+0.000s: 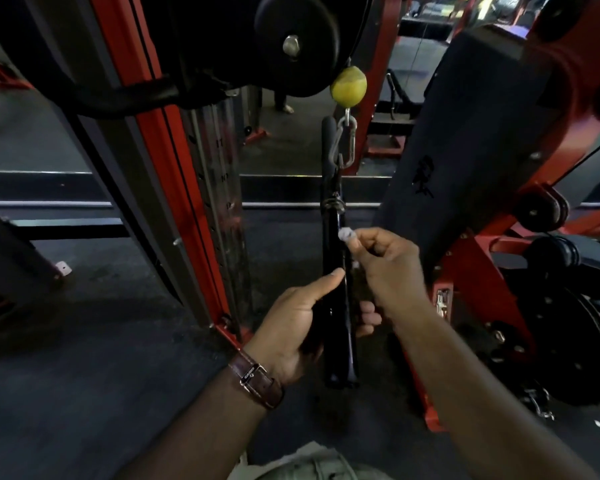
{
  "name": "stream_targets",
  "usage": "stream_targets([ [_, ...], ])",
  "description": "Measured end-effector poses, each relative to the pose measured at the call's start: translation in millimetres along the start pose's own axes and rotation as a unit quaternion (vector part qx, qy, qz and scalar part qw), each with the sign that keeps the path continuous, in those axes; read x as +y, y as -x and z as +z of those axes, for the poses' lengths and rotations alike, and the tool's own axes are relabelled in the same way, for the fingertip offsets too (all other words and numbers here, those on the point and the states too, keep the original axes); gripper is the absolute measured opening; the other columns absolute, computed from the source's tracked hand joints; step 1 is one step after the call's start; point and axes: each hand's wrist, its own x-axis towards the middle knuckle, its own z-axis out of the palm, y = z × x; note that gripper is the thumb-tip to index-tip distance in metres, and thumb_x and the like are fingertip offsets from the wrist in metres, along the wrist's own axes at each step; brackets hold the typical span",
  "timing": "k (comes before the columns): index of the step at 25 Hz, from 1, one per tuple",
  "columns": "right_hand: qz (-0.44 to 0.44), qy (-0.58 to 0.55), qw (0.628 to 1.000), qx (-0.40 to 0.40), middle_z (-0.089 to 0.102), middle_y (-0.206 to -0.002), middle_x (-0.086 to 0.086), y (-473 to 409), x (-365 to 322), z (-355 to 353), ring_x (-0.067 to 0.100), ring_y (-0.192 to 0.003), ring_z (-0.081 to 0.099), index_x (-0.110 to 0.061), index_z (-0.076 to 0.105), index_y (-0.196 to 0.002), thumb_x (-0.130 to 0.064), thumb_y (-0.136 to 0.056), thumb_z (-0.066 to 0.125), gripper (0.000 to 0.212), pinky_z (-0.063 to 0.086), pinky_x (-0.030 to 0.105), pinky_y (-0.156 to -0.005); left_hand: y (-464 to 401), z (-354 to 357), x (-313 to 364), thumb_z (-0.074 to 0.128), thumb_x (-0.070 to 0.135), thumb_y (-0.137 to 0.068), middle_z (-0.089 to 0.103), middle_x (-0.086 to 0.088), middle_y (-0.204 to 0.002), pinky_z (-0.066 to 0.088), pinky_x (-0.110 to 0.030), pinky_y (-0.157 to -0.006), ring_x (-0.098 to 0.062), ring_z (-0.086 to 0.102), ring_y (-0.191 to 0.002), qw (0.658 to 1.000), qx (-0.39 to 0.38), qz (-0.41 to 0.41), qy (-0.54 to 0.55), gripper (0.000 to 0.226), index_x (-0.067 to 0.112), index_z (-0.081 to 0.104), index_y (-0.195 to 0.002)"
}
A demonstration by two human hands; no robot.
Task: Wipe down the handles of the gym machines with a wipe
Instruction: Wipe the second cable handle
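- Cable handle [336,299] hangs upright mid-frame from a metal carabiner [345,142], which sits under a yellow-green stopper ball [348,86] and a black pulley wheel [297,43].
- Tight on the left: red upright post [187,188] with the weight stack [224,188] just beside the handle. Right side is crowded by a dark padded back rest [465,140] on a red frame [465,271].
- Open room is mostly toward the viewer, over the dark floor [101,393] at lower left; a narrow gap runs between handle and pad.
- Left hand [298,327] grips the lower half of the handle: thumb laid up along the front, fingers [369,317] wrapped round the back and showing on the right side. Brown-strapped watch [257,379] on that wrist.
- Right hand [385,265] curled, pinching a small white wipe [346,234] at the fingertips; wipe is bunched up, mostly hidden in the grip.
- Wipe sits against or just beside the right edge of the handle, above the left thumb tip, below the swivel collar [333,204]. Actual contact can't be told, blurry.
- Handle looks black, long, slim, glossy along its edge, with a wider foot at the bottom end; a black foam grip [328,143] stands behind the carabiner.
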Motion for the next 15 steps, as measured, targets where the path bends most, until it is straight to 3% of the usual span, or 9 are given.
stream_targets([
  [1, 0.071, -0.073, 0.994, 0.037, 0.076, -0.091, 0.003, -11, 4, 9, 0.013, -0.075, 0.069, -0.01, 0.074, -0.103, -0.014, -0.095, 0.067, 0.012, 0.057, 0.027, -0.067, 2, 1, 1, 0.06, 0.035, -0.094, 0.07, -0.027, -0.096, 0.061, -0.038, -0.074, -0.035, 0.073, -0.085, 1.0, 0.005, -0.017, -0.006, 0.044, -0.007, 0.065, -0.103],
  [3, 0.201, -0.216, 0.955, 0.022, 0.075, -0.088, 0.006, -29, 8, 26, 0.012, -0.07, 0.069, -0.003, 0.07, -0.109, -0.014, -0.101, 0.057, 0.019, 0.057, 0.022, -0.059, 6, 4, 1, 0.057, 0.039, -0.095, 0.07, -0.026, -0.093, 0.061, -0.038, -0.071, -0.034, 0.073, -0.083, 0.999, 0.0, -0.032, -0.022, 0.045, -0.005, 0.061, -0.101],
  [5, 0.217, -0.314, 0.923, -0.053, 0.075, -0.077, 0.0, -32, 16, 40, 0.005, -0.068, 0.071, -0.002, 0.065, -0.106, -0.014, -0.106, 0.043, 0.025, 0.053, 0.015, -0.059, 8, 11, 0, 0.056, 0.039, -0.096, 0.069, -0.027, -0.093, 0.061, -0.04, -0.072, -0.035, 0.072, -0.083, 0.999, -0.004, -0.025, -0.037, 0.045, -0.005, 0.061, -0.101],
  [8, 0.19, -0.43, 0.874, -0.118, 0.076, -0.081, 0.001, -21, 39, 46, 0.004, -0.077, 0.072, -0.007, 0.067, -0.101, -0.012, -0.109, 0.025, 0.043, 0.053, 0.014, -0.069, 11, 15, -6, 0.057, 0.038, -0.097, 0.067, -0.026, -0.09, 0.062, -0.039, -0.07, -0.034, 0.071, -0.078, 0.999, 0.022, -0.003, -0.035, 0.044, -0.005, 0.062, -0.101],
  [9, 0.194, -0.443, 0.866, -0.125, 0.074, -0.078, 0.001, -22, 43, 44, 0.005, -0.072, 0.072, -0.008, 0.069, -0.097, -0.013, -0.108, 0.027, 0.044, 0.054, 0.015, -0.065, 11, 14, -6, 0.057, 0.039, -0.097, 0.067, -0.024, -0.088, 0.062, -0.038, -0.068, -0.033, 0.071, -0.076, 0.999, 0.03, 0.003, -0.035, 0.044, -0.005, 0.062, -0.1],
  [11, 0.235, -0.467, 0.845, -0.113, 0.07, -0.078, 0.003, -34, 36, 43, 0.009, -0.067, 0.067, -0.008, 0.063, -0.107, -0.016, -0.104, 0.042, 0.023, 0.054, 0.021, -0.062, 9, 9, -4, 0.057, 0.041, -0.096, 0.064, -0.019, -0.081, 0.059, -0.034, -0.061, -0.029, 0.068, -0.069, 0.998, 0.044, 0.012, -0.048, 0.043, -0.002, 0.06, -0.097],
  [13, 0.259, -0.421, 0.868, -0.05, 0.068, -0.082, 0.007, -40, 24, 40, 0.014, -0.066, 0.063, -0.01, 0.06, -0.124, -0.012, -0.1, 0.051, 0.026, 0.051, 0.023, -0.06, 9, 4, -2, 0.059, 0.046, -0.092, 0.06, -0.011, -0.073, 0.053, -0.028, -0.052, -0.021, 0.062, -0.059, 0.996, 0.061, 0.011, -0.059, 0.045, 0.001, 0.06, -0.095],
  [15, 0.217, -0.36, 0.907, -0.005, 0.068, -0.089, 0.014, -26, 18, 36, 0.017, -0.066, 0.062, -0.005, 0.062, -0.123, -0.008, -0.101, 0.052, 0.024, 0.052, 0.023, -0.055, 8, 1, -1, 0.059, 0.05, -0.089, 0.056, -0.005, -0.068, 0.045, -0.023, -0.044, -0.014, 0.053, -0.05, 0.995, 0.068, 0.007, -0.067, 0.045, 0.006, 0.061, -0.095],
])
